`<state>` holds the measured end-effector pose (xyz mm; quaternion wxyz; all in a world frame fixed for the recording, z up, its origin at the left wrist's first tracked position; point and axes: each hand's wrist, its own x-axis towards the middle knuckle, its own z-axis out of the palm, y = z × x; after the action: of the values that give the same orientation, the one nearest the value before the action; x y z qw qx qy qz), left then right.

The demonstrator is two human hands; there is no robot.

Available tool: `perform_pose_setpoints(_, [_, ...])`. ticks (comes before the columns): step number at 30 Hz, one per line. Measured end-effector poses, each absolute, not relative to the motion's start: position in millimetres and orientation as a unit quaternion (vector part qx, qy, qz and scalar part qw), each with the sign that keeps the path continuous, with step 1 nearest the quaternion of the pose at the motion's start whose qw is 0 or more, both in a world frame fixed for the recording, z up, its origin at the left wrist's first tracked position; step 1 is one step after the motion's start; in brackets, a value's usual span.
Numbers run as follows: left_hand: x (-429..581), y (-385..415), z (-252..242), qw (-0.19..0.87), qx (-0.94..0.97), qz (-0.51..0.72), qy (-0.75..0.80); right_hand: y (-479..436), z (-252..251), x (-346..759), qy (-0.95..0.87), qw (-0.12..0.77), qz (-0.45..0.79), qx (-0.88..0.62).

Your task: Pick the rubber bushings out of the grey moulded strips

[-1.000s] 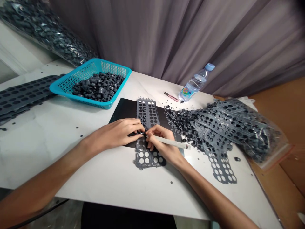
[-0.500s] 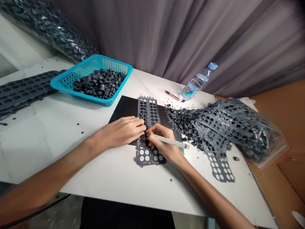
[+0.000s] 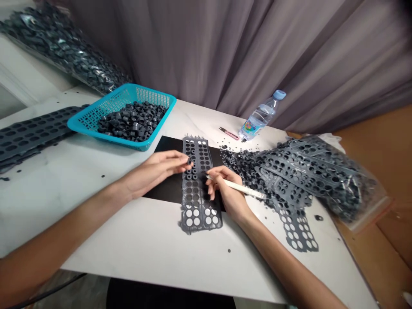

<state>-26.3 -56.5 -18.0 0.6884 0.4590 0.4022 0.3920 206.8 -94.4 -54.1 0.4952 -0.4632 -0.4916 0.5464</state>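
A dark grey perforated rubber sheet [image 3: 200, 189] lies lengthwise in front of me, partly over a black mat [image 3: 167, 182]. Some of its holes hold small ring-shaped pieces; the nearest ones show white table through them. Above its left edge, my left hand [image 3: 161, 168] pinches a small dark rubber ring [image 3: 189, 160] between thumb and fingertips. My right hand [image 3: 229, 186], over the sheet's right edge, grips a white pen-like tool [image 3: 246, 189] whose tip points at the sheet. Whether a dark spot by that tip is a loose piece, I cannot tell.
A blue basket [image 3: 157, 133] of dark rings stands at the back left, beside more perforated sheets [image 3: 35, 128]. To the right lie scraps and loose bits [image 3: 289, 171] and a plastic bag [image 3: 357, 189]. Small snips [image 3: 229, 133] and a water bottle [image 3: 262, 113] are behind.
My hands have come apart from the sheet's middle. The left moved back left and now shows a ring at its fingertips; the right shifted slightly right with the tool. The view tilted slightly.
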Motion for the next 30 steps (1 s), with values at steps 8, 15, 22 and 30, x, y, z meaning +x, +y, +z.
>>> perform_pose_setpoints(8, [-18, -68, -27, 0.763, 0.423, 0.334, 0.358, -98, -50, 207, -0.508, 0.487, 0.524, -0.481])
perform_pose_setpoints(15, [-19, -68, -22, 0.772, 0.422, 0.316, 0.356, -100, -46, 205, -0.521, 0.472, 0.519, -0.487])
perform_pose_setpoints(22, [-17, -69, -18, 0.769, 0.432, 0.302, 0.361, -101, -46, 203, -0.533, 0.459, 0.518, -0.488])
perform_pose_setpoints(30, [-16, -72, -13, 0.778, 0.427, 0.302, 0.349, -103, -44, 203, -0.542, 0.440, 0.518, -0.494])
